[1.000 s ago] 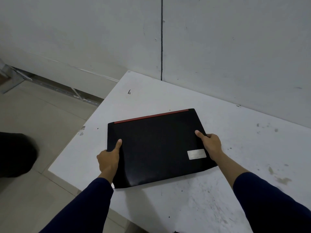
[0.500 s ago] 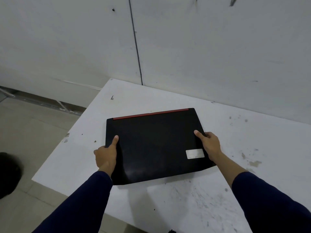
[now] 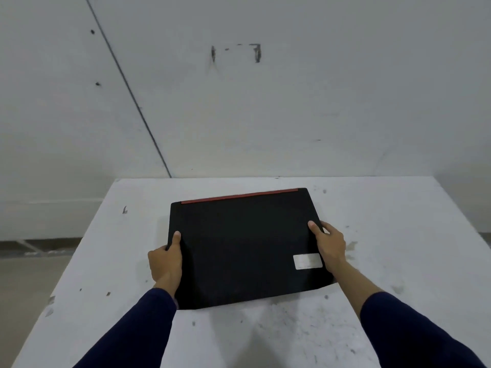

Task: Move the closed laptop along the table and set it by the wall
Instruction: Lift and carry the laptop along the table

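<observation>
Closed laptop [image 3: 244, 245]: gripped by left hand [image 3: 164, 261] and right hand [image 3: 330, 245], mid-carry over counter [image 3: 398, 221]. Next: advance toward 12 o'clock, set down by wall [image 3: 292, 115].

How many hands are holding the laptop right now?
2. The left hand grips the left edge of the laptop; the right hand grips its right edge, beside the sticker.

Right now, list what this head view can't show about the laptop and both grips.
- Fingers of the left hand and right hand: hidden under the laptop; only thumbs show.
- Laptop resting or lifted: cannot tell.
- Silver sticker text: too small.
- Table near edge: cut off.
</observation>
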